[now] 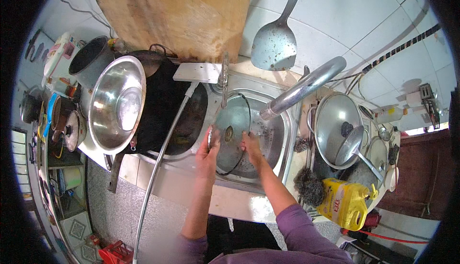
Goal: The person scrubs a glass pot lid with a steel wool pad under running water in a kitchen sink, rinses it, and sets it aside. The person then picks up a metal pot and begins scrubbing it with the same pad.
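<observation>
A round glass lid (pixel 231 114) with a dark rim is held tilted over the metal sink (pixel 265 162). My left hand (pixel 207 150) is closed at the lid's left edge, where a shiny metallic strip shows by the fingers. With its fingers bent, my right hand (pixel 251 148) grips the lid's right rim; the fingertips are partly blurred. An oval brownish spot shows in the middle of the lid; whether it is the lid's fitting or the drain behind, I cannot tell. Just above the lid is the tap (pixel 224 79).
Left of the sink stand a large steel basin (pixel 117 105) and a dark wok (pixel 155 115). A white flat-headed pole (pixel 165 144) leans across the counter. To the right are a lidded pan (pixel 330 115), a ladle (pixel 349 149), steel wool (pixel 311 186) and a yellow jug (pixel 339 202).
</observation>
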The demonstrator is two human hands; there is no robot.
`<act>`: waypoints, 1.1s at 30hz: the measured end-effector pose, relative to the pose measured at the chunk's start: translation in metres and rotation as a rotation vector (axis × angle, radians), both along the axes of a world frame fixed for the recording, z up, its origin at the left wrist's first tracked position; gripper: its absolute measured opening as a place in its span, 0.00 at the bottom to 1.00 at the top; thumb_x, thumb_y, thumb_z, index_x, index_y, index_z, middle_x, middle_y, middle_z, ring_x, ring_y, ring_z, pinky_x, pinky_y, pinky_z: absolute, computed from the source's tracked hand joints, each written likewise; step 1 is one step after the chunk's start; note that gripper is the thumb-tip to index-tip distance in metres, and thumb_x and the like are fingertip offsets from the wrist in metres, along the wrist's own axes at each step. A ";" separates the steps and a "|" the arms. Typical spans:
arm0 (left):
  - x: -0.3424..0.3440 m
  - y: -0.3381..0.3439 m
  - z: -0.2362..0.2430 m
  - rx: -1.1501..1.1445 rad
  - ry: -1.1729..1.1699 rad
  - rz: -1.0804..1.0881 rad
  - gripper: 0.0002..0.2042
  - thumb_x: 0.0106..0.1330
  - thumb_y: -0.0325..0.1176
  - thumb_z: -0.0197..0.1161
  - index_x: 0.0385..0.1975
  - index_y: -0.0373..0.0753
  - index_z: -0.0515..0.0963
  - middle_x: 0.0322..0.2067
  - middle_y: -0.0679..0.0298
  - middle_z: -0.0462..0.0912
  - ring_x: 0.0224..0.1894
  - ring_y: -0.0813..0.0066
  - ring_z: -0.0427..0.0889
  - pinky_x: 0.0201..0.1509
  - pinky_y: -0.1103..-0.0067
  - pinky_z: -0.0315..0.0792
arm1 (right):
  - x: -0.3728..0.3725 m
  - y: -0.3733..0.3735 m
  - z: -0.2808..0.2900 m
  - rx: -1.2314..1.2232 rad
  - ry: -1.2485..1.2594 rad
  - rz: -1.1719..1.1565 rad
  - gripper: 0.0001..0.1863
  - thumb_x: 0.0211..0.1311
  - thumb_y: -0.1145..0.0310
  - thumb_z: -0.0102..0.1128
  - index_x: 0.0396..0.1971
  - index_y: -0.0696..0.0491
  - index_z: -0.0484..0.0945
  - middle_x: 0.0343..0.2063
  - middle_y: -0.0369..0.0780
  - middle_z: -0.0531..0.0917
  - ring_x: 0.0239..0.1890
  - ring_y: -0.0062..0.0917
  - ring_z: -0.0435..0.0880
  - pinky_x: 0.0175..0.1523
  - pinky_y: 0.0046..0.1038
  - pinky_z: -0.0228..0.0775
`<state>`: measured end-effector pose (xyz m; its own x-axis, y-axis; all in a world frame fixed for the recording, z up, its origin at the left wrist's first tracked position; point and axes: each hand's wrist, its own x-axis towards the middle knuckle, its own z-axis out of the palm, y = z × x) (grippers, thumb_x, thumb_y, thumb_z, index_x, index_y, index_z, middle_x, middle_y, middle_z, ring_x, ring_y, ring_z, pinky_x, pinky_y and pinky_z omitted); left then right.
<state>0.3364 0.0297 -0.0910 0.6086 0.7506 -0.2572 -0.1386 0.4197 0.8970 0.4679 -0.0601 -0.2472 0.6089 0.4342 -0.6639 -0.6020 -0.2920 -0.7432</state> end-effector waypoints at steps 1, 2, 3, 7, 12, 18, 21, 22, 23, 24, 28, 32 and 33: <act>0.007 -0.003 -0.003 0.054 -0.011 -0.003 0.21 0.60 0.21 0.50 0.56 0.35 0.62 0.54 0.62 0.65 0.53 0.77 0.67 0.57 0.83 0.58 | 0.000 0.005 -0.007 -0.057 -0.104 0.061 0.26 0.58 0.49 0.48 0.48 0.54 0.64 0.37 0.41 0.73 0.36 0.26 0.74 0.40 0.28 0.67; 0.015 -0.007 -0.006 0.107 -0.024 -0.008 0.21 0.60 0.21 0.50 0.56 0.34 0.61 0.55 0.62 0.65 0.53 0.76 0.67 0.57 0.83 0.58 | 0.001 0.005 -0.012 -0.041 -0.094 0.078 0.28 0.58 0.47 0.46 0.49 0.54 0.64 0.37 0.40 0.72 0.36 0.26 0.73 0.41 0.29 0.66; 0.019 -0.010 -0.017 0.190 0.019 -0.038 0.24 0.60 0.21 0.50 0.58 0.38 0.60 0.54 0.60 0.66 0.54 0.76 0.65 0.58 0.82 0.56 | -0.003 0.006 -0.014 -0.025 -0.074 0.103 0.29 0.58 0.45 0.44 0.50 0.53 0.64 0.36 0.40 0.72 0.37 0.26 0.72 0.41 0.29 0.66; 0.029 -0.031 -0.029 0.596 0.204 -0.116 0.25 0.57 0.21 0.54 0.57 0.41 0.62 0.54 0.60 0.66 0.56 0.71 0.64 0.58 0.79 0.58 | -0.010 0.002 0.039 0.239 0.221 -0.014 0.33 0.56 0.37 0.38 0.48 0.50 0.68 0.34 0.36 0.70 0.35 0.24 0.71 0.39 0.28 0.66; 0.039 -0.065 -0.027 0.728 0.320 -0.310 0.25 0.55 0.29 0.57 0.55 0.41 0.63 0.56 0.55 0.63 0.60 0.59 0.59 0.61 0.71 0.55 | 0.011 -0.019 0.121 0.225 0.254 -0.266 0.36 0.55 0.33 0.31 0.46 0.49 0.70 0.34 0.36 0.75 0.34 0.22 0.73 0.35 0.25 0.65; 0.044 -0.098 -0.057 0.803 0.157 -0.367 0.22 0.60 0.38 0.52 0.55 0.42 0.63 0.59 0.54 0.57 0.61 0.57 0.55 0.63 0.67 0.50 | 0.016 -0.059 0.130 0.126 0.199 -0.264 0.26 0.55 0.46 0.51 0.43 0.53 0.73 0.37 0.37 0.77 0.36 0.24 0.75 0.41 0.25 0.67; 0.054 -0.100 -0.068 0.811 0.201 -0.413 0.22 0.60 0.38 0.51 0.55 0.43 0.63 0.60 0.55 0.55 0.62 0.57 0.53 0.63 0.66 0.49 | 0.022 -0.076 0.114 0.270 0.112 -0.251 0.21 0.53 0.64 0.58 0.46 0.56 0.71 0.38 0.35 0.77 0.39 0.22 0.75 0.43 0.25 0.66; 0.055 -0.101 -0.072 0.813 0.209 -0.418 0.22 0.60 0.38 0.51 0.55 0.44 0.63 0.60 0.56 0.55 0.62 0.56 0.52 0.63 0.65 0.49 | 0.026 -0.082 0.108 0.297 0.105 -0.221 0.21 0.53 0.66 0.57 0.48 0.57 0.70 0.38 0.35 0.76 0.39 0.23 0.75 0.43 0.25 0.67; 0.055 -0.104 -0.075 0.844 0.227 -0.431 0.22 0.60 0.37 0.51 0.55 0.43 0.63 0.60 0.56 0.55 0.62 0.57 0.53 0.63 0.66 0.49 | 0.027 -0.090 0.105 0.284 0.135 -0.235 0.21 0.53 0.70 0.56 0.49 0.54 0.70 0.39 0.35 0.76 0.41 0.22 0.74 0.48 0.26 0.65; 0.052 -0.104 -0.071 0.875 0.250 -0.447 0.22 0.60 0.37 0.51 0.55 0.43 0.62 0.60 0.56 0.56 0.62 0.57 0.54 0.63 0.66 0.49 | 0.025 -0.092 0.106 0.295 0.150 -0.239 0.20 0.53 0.70 0.56 0.49 0.54 0.70 0.39 0.35 0.76 0.41 0.22 0.74 0.47 0.26 0.65; 0.037 -0.095 -0.054 0.934 0.282 -0.542 0.23 0.58 0.34 0.54 0.55 0.42 0.62 0.60 0.55 0.56 0.62 0.57 0.54 0.63 0.67 0.49 | 0.019 -0.105 0.107 0.393 0.220 -0.246 0.19 0.54 0.68 0.55 0.48 0.52 0.69 0.42 0.41 0.75 0.43 0.29 0.75 0.49 0.31 0.67; 0.010 -0.077 -0.062 1.006 0.420 -0.400 0.26 0.55 0.32 0.57 0.56 0.40 0.61 0.59 0.56 0.56 0.62 0.58 0.55 0.63 0.68 0.50 | 0.012 -0.119 0.123 0.506 0.275 -0.246 0.20 0.55 0.63 0.55 0.48 0.51 0.68 0.45 0.53 0.72 0.45 0.42 0.75 0.50 0.39 0.68; 0.004 -0.067 -0.063 0.973 0.468 -0.319 0.26 0.55 0.32 0.58 0.55 0.39 0.61 0.59 0.55 0.57 0.62 0.59 0.55 0.62 0.68 0.50 | 0.011 -0.122 0.128 0.517 0.273 -0.239 0.20 0.55 0.63 0.55 0.47 0.52 0.68 0.45 0.54 0.72 0.45 0.42 0.75 0.50 0.40 0.68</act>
<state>0.3401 -0.0370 -0.1543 0.8058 0.5838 0.0994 0.2862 -0.5308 0.7977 0.4785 -0.1818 -0.1188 0.5673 0.6132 -0.5497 -0.7939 0.2300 -0.5628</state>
